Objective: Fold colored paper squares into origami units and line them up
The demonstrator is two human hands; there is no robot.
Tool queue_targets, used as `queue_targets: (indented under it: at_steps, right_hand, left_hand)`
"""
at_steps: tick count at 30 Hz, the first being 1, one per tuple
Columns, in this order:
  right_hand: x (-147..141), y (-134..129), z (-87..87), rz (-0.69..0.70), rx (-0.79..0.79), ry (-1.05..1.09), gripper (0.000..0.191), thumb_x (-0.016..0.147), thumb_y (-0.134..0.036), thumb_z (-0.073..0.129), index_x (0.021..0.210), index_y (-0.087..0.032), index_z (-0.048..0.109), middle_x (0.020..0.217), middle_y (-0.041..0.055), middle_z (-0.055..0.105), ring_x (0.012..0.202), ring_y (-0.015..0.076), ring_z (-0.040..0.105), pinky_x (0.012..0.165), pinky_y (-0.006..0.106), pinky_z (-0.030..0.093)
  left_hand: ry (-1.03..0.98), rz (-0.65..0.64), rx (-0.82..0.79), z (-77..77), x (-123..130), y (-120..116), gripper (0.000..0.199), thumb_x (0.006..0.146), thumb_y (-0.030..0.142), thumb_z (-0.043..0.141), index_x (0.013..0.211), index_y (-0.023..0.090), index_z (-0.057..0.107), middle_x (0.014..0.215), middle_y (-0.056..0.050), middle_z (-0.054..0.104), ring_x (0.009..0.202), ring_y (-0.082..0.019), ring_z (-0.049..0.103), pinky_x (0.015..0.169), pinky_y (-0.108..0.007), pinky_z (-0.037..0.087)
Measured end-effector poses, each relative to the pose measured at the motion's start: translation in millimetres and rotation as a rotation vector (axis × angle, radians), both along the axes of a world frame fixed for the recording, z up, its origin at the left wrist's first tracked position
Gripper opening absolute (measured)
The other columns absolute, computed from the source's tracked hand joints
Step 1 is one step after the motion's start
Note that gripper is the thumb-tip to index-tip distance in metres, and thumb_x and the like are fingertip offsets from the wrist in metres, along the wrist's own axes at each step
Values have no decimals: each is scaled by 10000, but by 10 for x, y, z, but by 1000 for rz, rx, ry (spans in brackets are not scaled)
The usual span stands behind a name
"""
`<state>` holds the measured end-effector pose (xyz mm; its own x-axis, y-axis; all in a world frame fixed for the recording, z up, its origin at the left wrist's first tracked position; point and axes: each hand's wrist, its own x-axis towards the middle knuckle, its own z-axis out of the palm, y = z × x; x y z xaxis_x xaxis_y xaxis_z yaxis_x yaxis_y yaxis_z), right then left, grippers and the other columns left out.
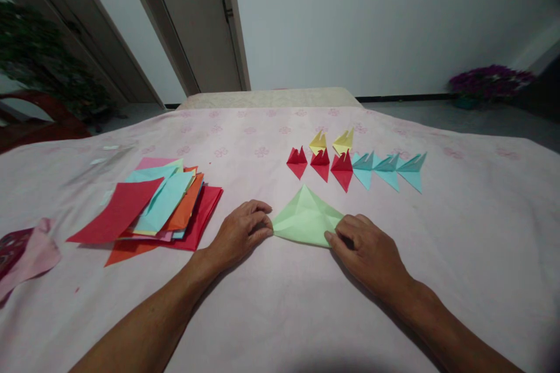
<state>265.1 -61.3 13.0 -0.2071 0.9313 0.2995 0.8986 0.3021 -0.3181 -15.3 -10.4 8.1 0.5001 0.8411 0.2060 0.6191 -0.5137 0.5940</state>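
A light green sheet of origami paper point(305, 214), folded into a triangle with its point facing away from me, lies on the table before me. Crease lines show on its upper face. My left hand point(245, 224) pinches its left corner, fingers closed. At the right side, my right hand point(365, 245) is closed on the paper's edge, thumb on top near the lower right; that corner is hidden under the fingers. Just beyond the paper stand small folded cranes in red point(320, 164), yellow point(343, 141) and light blue point(387, 170).
Left of my left hand lies a loose pile of coloured paper sheets point(175, 204). A pink and dark red bundle point(32, 250) rests at the far left. A pale pink flowered cloth point(271, 315) covers the table. Beyond are a chair point(39, 119) and purple flowers point(490, 81).
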Motion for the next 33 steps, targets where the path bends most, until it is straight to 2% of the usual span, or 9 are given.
queue_targets:
  at_steps: [7, 11, 13, 16, 19, 21, 26, 30, 33]
  right_hand:
    - [-28, 25, -24, -56, 25, -53, 323, 892, -322, 576, 609, -205, 471, 662, 7, 561, 701, 169, 506, 617, 293, 314]
    - [-21, 37, -42, -80, 25, -66, 305, 870, -328, 612, 622, -207, 481, 656, -2, 554, 701, 168, 501, 617, 293, 303]
    - [-19, 37, -41, -87, 13, -68, 310, 864, -332, 615, 617, -207, 476, 663, -2, 556, 706, 169, 501, 615, 292, 301]
    - [-24, 26, -24, -85, -9, -68, 307, 855, -318, 610, 606, -207, 468, 675, 3, 561, 715, 173, 504, 621, 294, 306]
    - [-41, 9, 4, -92, -35, -64, 296, 845, -318, 610, 604, -207, 477, 688, 9, 566, 726, 182, 506, 629, 299, 312]
    - [-55, -1, 21, -86, -47, -56, 293, 846, -344, 613, 614, -207, 497, 713, 16, 577, 737, 188, 506, 641, 304, 322]
    - [-81, -17, 37, -21, -88, 6, 305, 871, -385, 607, 628, -209, 556, 737, 19, 603, 765, 195, 509, 684, 320, 345]
    - [-76, -9, 19, -42, -121, 9, 303, 890, -358, 588, 626, -210, 571, 747, 24, 618, 768, 201, 508, 685, 328, 349]
    - [-71, 0, 16, -38, -146, 34, 312, 909, -370, 566, 638, -216, 585, 771, 27, 627, 783, 205, 513, 692, 328, 362]
  left_hand:
    - [50, 30, 74, 40, 63, -30, 44, 842, 168, 626, 821, 206, 638, 1096, -37, 620, 986, -188, 600, 850, -326, 480]
    - [66, 48, 123, 4, 77, -42, 72, 827, 132, 628, 828, 204, 622, 1088, -44, 619, 970, -191, 603, 835, -333, 491]
    - [64, 46, 198, -26, 74, -53, 86, 843, 135, 624, 888, 208, 630, 1136, -63, 615, 1005, -208, 597, 846, -354, 495]
    - [67, -41, 364, -51, 72, -81, 180, 896, 137, 579, 1039, 227, 642, 1210, -90, 606, 1057, -226, 583, 864, -381, 496]
    - [101, -194, 435, -47, 82, -114, 263, 934, 137, 533, 1161, 237, 620, 1148, -93, 640, 998, -210, 596, 830, -366, 503]
    - [134, -239, 417, -47, 91, -128, 292, 952, 146, 509, 1217, 230, 598, 1074, -89, 662, 928, -198, 601, 786, -349, 508]
    - [159, -214, 316, -86, 108, -128, 317, 979, 185, 478, 1274, 236, 582, 1016, -81, 669, 882, -188, 598, 738, -321, 503]
    - [81, -152, 221, -89, 124, -98, 264, 975, 240, 508, 1209, 229, 629, 997, -72, 662, 890, -184, 601, 758, -313, 494]
    - [-9, -109, 72, -70, 135, -54, 184, 934, 265, 591, 1092, 225, 675, 928, -38, 661, 859, -168, 612, 752, -283, 484]
